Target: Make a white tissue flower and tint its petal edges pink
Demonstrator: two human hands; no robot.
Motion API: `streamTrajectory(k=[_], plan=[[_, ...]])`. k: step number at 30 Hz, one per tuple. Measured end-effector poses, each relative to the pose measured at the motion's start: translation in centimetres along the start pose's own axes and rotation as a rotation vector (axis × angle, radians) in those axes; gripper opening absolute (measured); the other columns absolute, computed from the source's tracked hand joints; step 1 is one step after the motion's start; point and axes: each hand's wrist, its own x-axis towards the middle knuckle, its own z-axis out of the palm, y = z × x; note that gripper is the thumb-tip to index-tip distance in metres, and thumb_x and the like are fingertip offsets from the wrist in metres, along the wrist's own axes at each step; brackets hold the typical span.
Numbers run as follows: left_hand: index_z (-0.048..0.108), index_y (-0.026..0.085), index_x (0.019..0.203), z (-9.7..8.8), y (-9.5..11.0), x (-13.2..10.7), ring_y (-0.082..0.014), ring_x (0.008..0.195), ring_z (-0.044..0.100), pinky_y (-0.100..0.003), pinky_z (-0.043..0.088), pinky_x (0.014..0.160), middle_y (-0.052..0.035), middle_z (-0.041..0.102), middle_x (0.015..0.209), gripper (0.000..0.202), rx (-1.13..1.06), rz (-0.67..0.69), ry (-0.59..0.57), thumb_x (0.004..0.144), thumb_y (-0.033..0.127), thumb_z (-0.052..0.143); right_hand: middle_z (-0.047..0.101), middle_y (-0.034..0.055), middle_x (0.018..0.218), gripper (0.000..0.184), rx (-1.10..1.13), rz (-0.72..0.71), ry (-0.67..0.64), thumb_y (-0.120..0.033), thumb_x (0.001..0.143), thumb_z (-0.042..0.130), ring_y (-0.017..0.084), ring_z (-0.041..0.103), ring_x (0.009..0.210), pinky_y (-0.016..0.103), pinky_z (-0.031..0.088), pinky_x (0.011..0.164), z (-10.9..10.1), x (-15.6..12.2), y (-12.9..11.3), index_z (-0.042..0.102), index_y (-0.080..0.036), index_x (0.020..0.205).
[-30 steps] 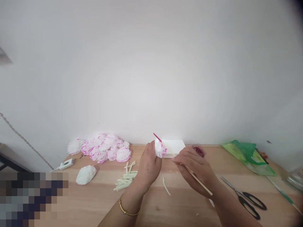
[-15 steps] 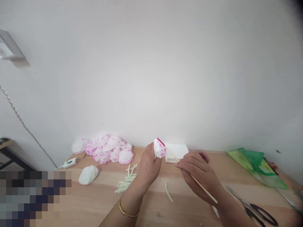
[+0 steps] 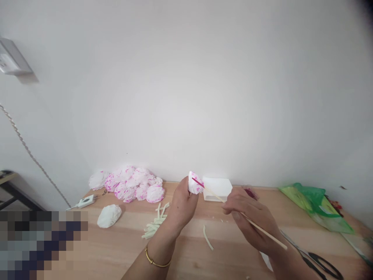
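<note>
Gripping a white puff (image 3: 195, 189) with pink spots in the left hand (image 3: 183, 204), up over the surface (image 3: 186, 258), near the white tray (image 3: 218, 184). Holding a thin stick (image 3: 215, 195) tight in the right hand (image 3: 249, 219), pointing its red tip (image 3: 198, 182) at the puff, maybe touching. Seemingly dabbing on pink. Probably calling next for another light dab on a white bit, holding the puff steady.

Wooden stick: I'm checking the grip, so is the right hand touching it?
Touching: the head view shows the right hand gripping the wooden stick between thumb and fingers.
</note>
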Motion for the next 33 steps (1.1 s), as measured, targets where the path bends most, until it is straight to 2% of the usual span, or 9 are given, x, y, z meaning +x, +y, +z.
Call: streamTrajectory(k=[4, 10, 15, 19, 25, 33], plan=[[0.047, 0.019, 0.078, 0.2, -0.1, -0.1, -0.0148, 0.074, 0.05, -0.026, 0.037, 0.067, -0.0005, 0.055, 0.078, 0.009, 0.022, 0.003, 0.001, 0.083, 0.013, 0.043, 0.061, 0.0027, 0.074, 0.025, 0.021, 0.012, -0.019, -0.006, 0.083, 0.045, 0.016, 0.058, 0.069, 0.031, 0.047, 0.065, 0.2, 0.0, 0.0, 0.058, -0.021, 0.098], [0.048, 0.019, 0.08, 0.2, 0.2, -0.1, -0.0147, 0.073, 0.05, -0.026, 0.036, 0.066, -0.0005, 0.056, 0.079, 0.009, 0.021, 0.014, -0.022, 0.084, 0.013, 0.043, 0.06, 0.002, 0.073, 0.021, -0.112, 0.032, 0.001, -0.004, 0.08, 0.05, 0.016, 0.057, 0.07, 0.031, 0.046, 0.065, 0.1, -0.2, 0.4, 0.059, -0.021, 0.088], [0.048, 0.019, 0.08, 0.0, 0.4, -0.1, -0.0149, 0.073, 0.05, -0.026, 0.037, 0.066, -0.001, 0.056, 0.079, 0.01, 0.016, 0.025, -0.015, 0.085, 0.014, 0.041, 0.063, 0.0029, 0.075, 0.025, -0.055, -0.003, 0.009, -0.002, 0.077, 0.05, 0.018, 0.059, 0.074, 0.036, 0.048, 0.072, -0.7, -0.3, 0.6, 0.061, -0.022, 0.09], [0.049, 0.019, 0.082, 0.0, 0.3, -0.2, -0.017, 0.077, 0.052, -0.029, 0.039, 0.069, -0.0027, 0.056, 0.081, 0.011, 0.043, 0.038, -0.017, 0.087, 0.016, 0.039, 0.064, 0.0037, 0.076, 0.026, -0.006, 0.013, 0.018, -0.003, 0.077, 0.051, 0.019, 0.06, 0.074, 0.037, 0.05, 0.07, -1.0, -0.3, 0.5, 0.062, -0.021, 0.092], [0.051, 0.02, 0.09, 0.5, -0.2, -0.4, -0.0195, 0.079, 0.051, -0.031, 0.04, 0.069, -0.0049, 0.055, 0.084, 0.012, 0.167, 0.055, 0.049, 0.086, 0.015, 0.041, 0.063, 0.0028, 0.076, 0.025, -0.015, 0.017, -0.009, -0.001, 0.077, 0.05, 0.018, 0.059, 0.074, 0.036, 0.047, 0.071, -0.9, -0.3, 0.4, 0.06, -0.02, 0.09], [0.05, 0.02, 0.091, 0.4, -0.2, -0.4, -0.0199, 0.082, 0.051, -0.032, 0.041, 0.071, -0.0051, 0.056, 0.086, 0.014, 0.188, 0.064, 0.041, 0.085, 0.011, 0.04, 0.061, 0.0046, 0.078, 0.027, 0.035, 0.015, 0.003, -0.001, 0.077, 0.049, 0.019, 0.058, 0.078, 0.038, 0.047, 0.072, -1.3, -0.6, 0.5, 0.059, -0.019, 0.094]])
